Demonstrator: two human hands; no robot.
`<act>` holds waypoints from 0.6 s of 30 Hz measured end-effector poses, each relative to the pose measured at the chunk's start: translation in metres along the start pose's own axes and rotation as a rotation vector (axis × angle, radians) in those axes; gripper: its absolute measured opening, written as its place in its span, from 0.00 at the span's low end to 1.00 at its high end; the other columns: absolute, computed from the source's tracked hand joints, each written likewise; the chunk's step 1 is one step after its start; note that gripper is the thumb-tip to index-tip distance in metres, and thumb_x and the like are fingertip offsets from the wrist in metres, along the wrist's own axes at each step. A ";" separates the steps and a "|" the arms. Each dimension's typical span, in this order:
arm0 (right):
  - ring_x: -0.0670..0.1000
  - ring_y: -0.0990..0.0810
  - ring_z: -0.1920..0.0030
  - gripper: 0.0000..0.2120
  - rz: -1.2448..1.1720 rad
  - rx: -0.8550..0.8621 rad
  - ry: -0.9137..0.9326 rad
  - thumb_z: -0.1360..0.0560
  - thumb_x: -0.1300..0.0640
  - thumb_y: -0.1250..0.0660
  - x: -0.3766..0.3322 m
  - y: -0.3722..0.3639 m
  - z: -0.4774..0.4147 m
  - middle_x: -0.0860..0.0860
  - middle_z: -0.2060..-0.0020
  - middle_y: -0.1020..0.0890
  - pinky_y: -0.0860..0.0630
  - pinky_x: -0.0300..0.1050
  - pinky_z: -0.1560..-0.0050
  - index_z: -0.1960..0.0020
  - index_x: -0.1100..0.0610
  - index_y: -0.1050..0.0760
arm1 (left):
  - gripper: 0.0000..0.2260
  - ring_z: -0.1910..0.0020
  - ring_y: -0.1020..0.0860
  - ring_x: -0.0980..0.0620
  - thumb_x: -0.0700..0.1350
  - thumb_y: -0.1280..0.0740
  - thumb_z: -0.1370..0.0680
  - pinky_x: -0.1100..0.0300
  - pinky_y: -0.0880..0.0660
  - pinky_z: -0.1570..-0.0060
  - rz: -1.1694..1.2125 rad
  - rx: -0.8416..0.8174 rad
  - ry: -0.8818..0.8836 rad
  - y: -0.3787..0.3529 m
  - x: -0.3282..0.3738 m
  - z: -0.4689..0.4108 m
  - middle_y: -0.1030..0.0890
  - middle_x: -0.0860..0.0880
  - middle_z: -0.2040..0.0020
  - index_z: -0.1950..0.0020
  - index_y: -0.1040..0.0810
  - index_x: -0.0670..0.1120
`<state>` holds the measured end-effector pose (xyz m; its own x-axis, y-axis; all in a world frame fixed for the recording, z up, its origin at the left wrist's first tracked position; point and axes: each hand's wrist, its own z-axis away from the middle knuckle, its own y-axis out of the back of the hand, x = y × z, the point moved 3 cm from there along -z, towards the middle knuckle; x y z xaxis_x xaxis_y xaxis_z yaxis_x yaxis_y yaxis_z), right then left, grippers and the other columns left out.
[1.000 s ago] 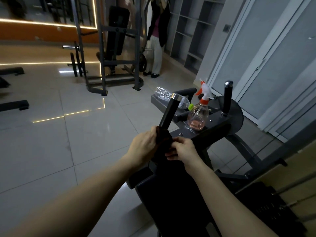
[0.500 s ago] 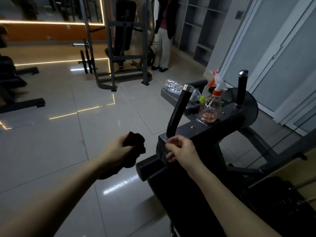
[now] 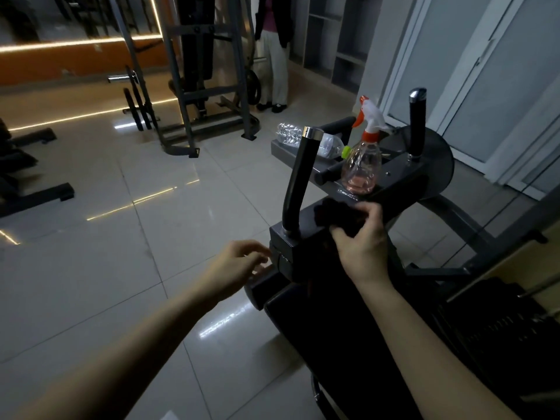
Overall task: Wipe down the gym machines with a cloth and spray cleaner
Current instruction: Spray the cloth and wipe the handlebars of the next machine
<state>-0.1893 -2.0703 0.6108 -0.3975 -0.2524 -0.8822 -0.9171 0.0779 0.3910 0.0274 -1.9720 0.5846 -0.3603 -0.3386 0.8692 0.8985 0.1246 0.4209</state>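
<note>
Nearest the viewer, under the right forearm, lies the black pad point(image 3: 333, 344) of the gym machine point(image 3: 403, 183). Just left of the machine's frame block point(image 3: 285, 256), the left hand point(image 3: 239, 265) holds nothing. Its fingers curl loosely toward the block's side face; whether the fingertips touch it cannot be told. To its right, the right hand point(image 3: 362, 241) grips a dark cloth point(image 3: 330, 212), thumb and fingers bunched round it, and holds it on top of the frame. Just left of the cloth, the near handle point(image 3: 298, 183), black with a chrome cap, rises from the block. Directly beyond the right hand, the spray bottle point(image 3: 362, 168) stands upright on the frame. It is clear, with pink liquid low inside and an orange-and-white trigger head. Beyond and left of it, a clear water bottle point(image 3: 289, 134) lies on its side. A second handle point(image 3: 416, 128) stands beyond and right of the right hand. Far past the left hand stands a grey rack point(image 3: 194, 95) on the tiled floor point(image 3: 121, 207), with a person point(image 3: 274, 62) beside it.
</note>
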 end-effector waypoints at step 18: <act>0.55 0.17 0.48 0.17 0.320 -0.218 0.071 0.27 0.45 0.25 -0.013 -0.049 -0.009 0.53 0.50 0.16 0.24 0.44 0.50 0.45 0.56 0.19 | 0.25 0.47 0.21 0.59 0.26 0.39 0.21 0.74 0.24 0.57 0.066 0.071 -0.060 -0.018 0.014 -0.034 0.20 0.53 0.43 0.29 0.23 0.45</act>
<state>-0.1388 -2.0791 0.6054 -0.6524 -0.3155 -0.6891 -0.7160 -0.0415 0.6969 0.0144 -2.0109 0.5806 -0.3174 -0.2709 0.9088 0.9014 0.2114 0.3778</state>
